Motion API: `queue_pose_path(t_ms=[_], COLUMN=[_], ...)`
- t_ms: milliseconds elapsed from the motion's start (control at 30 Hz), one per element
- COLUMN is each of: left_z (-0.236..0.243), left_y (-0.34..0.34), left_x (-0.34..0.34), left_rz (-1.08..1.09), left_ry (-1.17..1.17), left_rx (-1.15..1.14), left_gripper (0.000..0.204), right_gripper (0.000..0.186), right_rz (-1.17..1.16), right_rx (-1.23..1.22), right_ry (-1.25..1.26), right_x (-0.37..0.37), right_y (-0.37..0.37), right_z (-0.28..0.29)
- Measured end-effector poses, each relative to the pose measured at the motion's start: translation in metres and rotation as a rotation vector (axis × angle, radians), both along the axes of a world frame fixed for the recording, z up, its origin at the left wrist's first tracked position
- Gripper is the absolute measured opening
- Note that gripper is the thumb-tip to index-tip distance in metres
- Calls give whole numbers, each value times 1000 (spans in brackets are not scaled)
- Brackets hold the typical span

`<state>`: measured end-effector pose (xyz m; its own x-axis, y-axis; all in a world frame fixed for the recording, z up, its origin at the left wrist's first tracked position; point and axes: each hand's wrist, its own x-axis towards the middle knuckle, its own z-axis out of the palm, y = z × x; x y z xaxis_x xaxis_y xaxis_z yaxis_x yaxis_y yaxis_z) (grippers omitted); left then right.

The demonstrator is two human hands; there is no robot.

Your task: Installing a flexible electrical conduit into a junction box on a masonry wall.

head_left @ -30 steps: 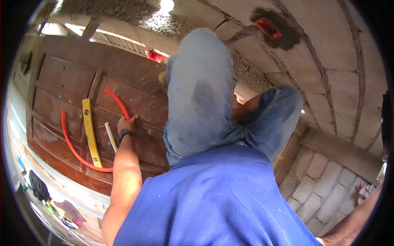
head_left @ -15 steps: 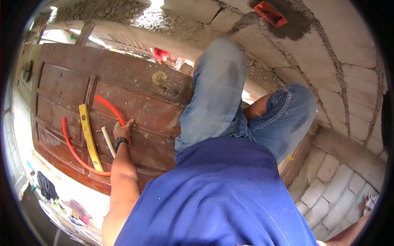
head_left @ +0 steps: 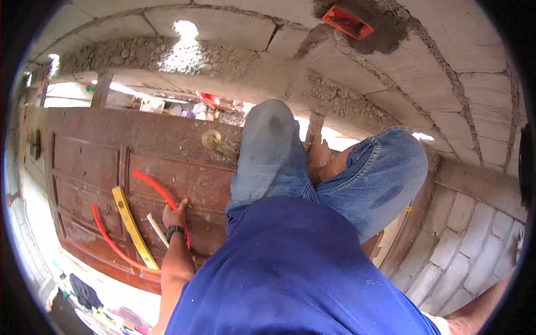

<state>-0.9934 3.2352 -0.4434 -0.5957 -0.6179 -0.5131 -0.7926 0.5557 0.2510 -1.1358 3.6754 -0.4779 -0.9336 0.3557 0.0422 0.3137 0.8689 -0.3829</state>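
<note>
My left hand (head_left: 175,213), with a dark watch at the wrist, is closed around an orange flexible tube (head_left: 152,181) lying on a brown panelled wooden door (head_left: 84,159). A curved orange length (head_left: 109,239) shows on the other side of my forearm; the arm hides whether the two join. Between them lie a yellow spirit level (head_left: 132,226) and, closest to my hand, a short cream-coloured stick or pipe (head_left: 157,229). Only my right forearm shows at the lower right rim; the hand itself is out of sight.
The door bears a round brass-coloured lock (head_left: 211,139) by my bent knee. Rough block walls (head_left: 458,240) rise ahead and to the right, with an orange electrical box (head_left: 347,22) set in one. Past the door's left end, assorted items (head_left: 84,290) lie far below.
My view has tilted, so the door, tubes and level sit lower in the picture. My left hand keeps its place on the tube, and my knees have shifted slightly.
</note>
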Motion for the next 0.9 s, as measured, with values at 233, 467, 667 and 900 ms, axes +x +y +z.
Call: queue_pose_path(t_ms=[233,467,667,900], left_z=[-14,-5,-20,-26], left_y=[-3,-5,-15,-19], left_x=[-9,-15,5,10], left_rz=[-51,-29,-10,-55], left_ry=[-27,-60,-18,16], left_rx=[-19,76,34,-31], left_gripper=[55,52,54,53], right_gripper=[28,50,51,52], right_rz=[-184,-721,-566,-295], right_rx=[178,-471,-491,-518], right_ry=[-153,-172,-213,-293], right_x=[16,-8,-37,-87], right_y=[35,0,-54,-109], right_z=[-17,38,37,22])
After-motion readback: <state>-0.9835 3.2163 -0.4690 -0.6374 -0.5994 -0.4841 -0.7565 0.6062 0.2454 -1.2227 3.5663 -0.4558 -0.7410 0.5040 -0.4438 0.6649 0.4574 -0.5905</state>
